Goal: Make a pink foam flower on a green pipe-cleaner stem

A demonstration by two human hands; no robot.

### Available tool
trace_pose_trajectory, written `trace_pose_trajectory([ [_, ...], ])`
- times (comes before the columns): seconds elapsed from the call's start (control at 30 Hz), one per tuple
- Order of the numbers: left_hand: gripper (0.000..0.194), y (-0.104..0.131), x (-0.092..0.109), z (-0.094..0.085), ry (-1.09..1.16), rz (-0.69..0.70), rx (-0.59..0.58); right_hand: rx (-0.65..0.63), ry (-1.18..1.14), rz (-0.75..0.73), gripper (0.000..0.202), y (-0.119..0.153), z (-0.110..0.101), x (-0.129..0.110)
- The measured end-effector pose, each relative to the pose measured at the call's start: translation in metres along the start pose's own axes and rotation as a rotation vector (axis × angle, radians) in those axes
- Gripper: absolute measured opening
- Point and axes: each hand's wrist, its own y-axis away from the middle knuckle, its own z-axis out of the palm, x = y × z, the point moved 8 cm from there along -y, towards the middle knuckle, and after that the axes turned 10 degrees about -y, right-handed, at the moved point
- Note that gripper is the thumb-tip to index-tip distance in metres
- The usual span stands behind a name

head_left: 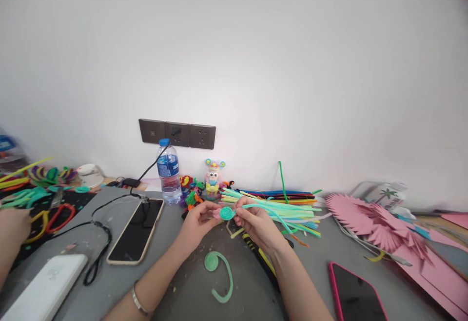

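My left hand pinches the edge of a small disc of coiled green pipe cleaner; something pink shows between the disc and the fingertips. The fingers of my right hand are closed on the pipe cleaner at the disc's right side, and a light green length runs out past that hand. Below, on the grey table, lies a second coiled pipe cleaner with a long curved tail. Partly covered by my right wrist is a tool with a black and yellow handle.
Behind my hands lie a pile of pipe cleaners and a small figurine. A water bottle, a black-screened phone and a white power bank are leftward. Another person's hand is near scissors. Rightward are a pink-cased phone and pink folded paper.
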Motion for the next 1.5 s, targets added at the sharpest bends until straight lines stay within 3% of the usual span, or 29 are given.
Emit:
trace_pose_trajectory([
  [0.87, 0.021, 0.003, 0.016, -0.006, -0.010, 0.100, 0.075, 0.021, 0.194, -0.055, 0.029, 0.001, 0.003, -0.004],
  [1.1, 0.024, 0.001, 0.008, -0.012, -0.026, 0.071, 0.117, 0.037, 0.045, 0.011, 0.031, -0.001, -0.003, 0.000],
  [1.27, 0.033, -0.002, 0.000, -0.018, 0.094, -0.011, 0.180, 0.113, -0.022, 0.030, 0.039, 0.001, -0.012, -0.007],
  [1.4, 0.036, -0.001, -0.004, -0.023, 0.190, -0.078, 0.224, -0.071, 0.191, 0.225, 0.044, 0.012, 0.003, 0.003],
  [1.5, 0.035, 0.000, -0.003, -0.024, 0.217, -0.074, 0.232, -0.141, 0.283, 0.092, 0.040, 0.016, 0.017, -0.006],
])
